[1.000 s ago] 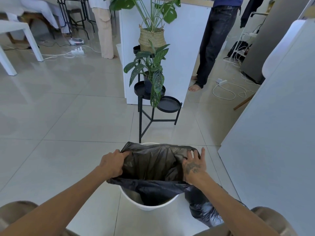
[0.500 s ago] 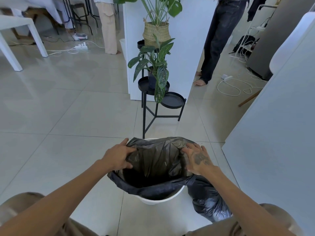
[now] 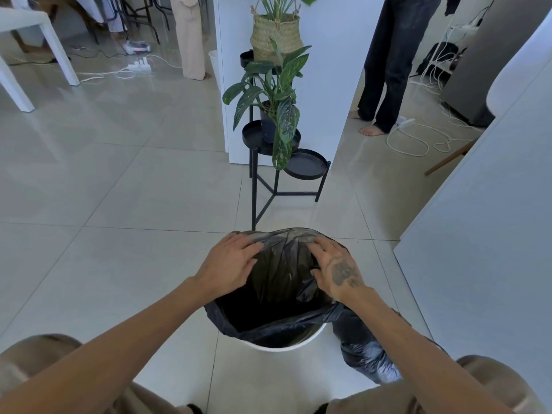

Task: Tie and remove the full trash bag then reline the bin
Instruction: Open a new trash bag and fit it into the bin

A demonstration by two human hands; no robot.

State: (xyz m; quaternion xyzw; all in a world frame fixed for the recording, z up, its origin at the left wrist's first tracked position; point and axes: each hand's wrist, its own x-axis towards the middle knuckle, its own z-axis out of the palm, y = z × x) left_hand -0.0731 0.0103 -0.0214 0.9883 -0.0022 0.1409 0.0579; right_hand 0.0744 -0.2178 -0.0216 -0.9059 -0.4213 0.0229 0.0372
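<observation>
Black plant stand [image 3: 270, 186], leafy plant [image 3: 273, 94], woven basket [image 3: 276, 34], white cables [image 3: 418, 138]

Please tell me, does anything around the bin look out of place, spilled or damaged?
Nothing is spilled or torn. The new black liner is only partly fitted: both hands press it over the far rim, while the white bin shows bare at the near edge. The full trash bag lies on the floor right of the bin.
</observation>
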